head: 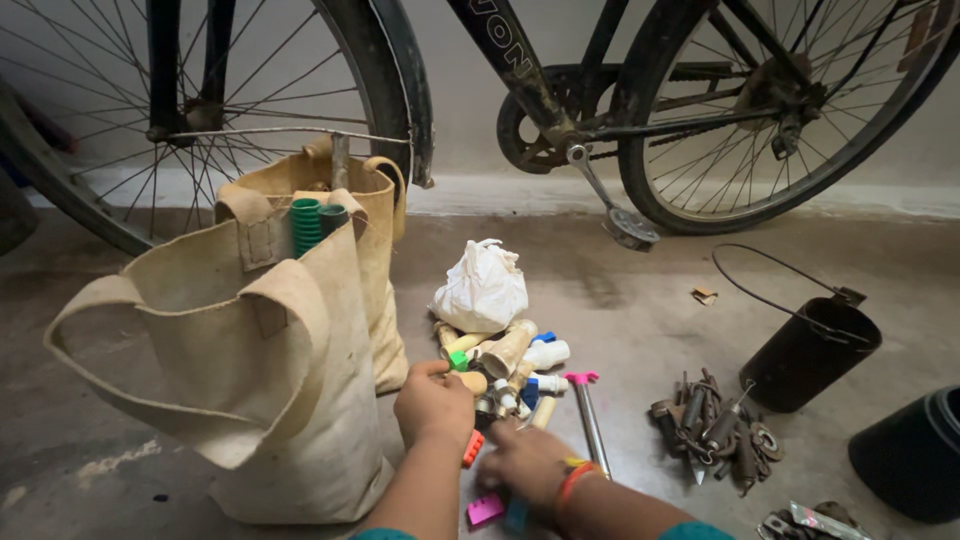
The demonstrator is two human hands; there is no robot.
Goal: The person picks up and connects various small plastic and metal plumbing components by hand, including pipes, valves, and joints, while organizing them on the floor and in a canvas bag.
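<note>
- Pile of small fittings (505, 365): cream, white, blue, green and pink plastic pieces, heaped on the floor beside a canvas bag (260, 350).
- Left hand (433, 403): curled over the pile's near edge, fingers closed on a small piece.
- Right hand (527, 462): blurred, low over the pile; grip unclear.
- White knotted bag (480, 287): behind the pile.

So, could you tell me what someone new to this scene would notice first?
Most likely the big beige cloth bag standing at the left, with green ribbed pieces poking from its top. Next comes the heap of small fittings on the floor in the middle, where the left hand and right hand are busy, just below a knotted white plastic bag. A black bicycle stands along the wall behind.
</note>
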